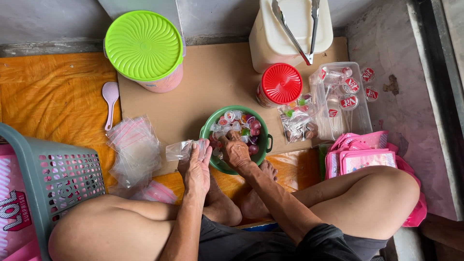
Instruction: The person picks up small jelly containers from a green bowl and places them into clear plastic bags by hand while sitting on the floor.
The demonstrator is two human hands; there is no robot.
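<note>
I sit cross-legged on the floor. My left hand [195, 164] holds a small clear plastic bag [179, 150] by its mouth, just left of a green bowl [264, 150]. The bowl holds several small colourful jelly cups [240, 124]. My right hand [234, 150] reaches into the bowl's near side, fingers curled over the cups; whether it grips one I cannot tell.
A pile of clear bags [134, 150] lies to the left, with a pink spoon [110, 99] and a grey basket [58, 181]. Behind stand a green-lidded tub [144, 46], a red-lidded jar [280, 84], a white container with metal tongs [295, 31], a clear tray [340, 99] and pink packets [362, 157].
</note>
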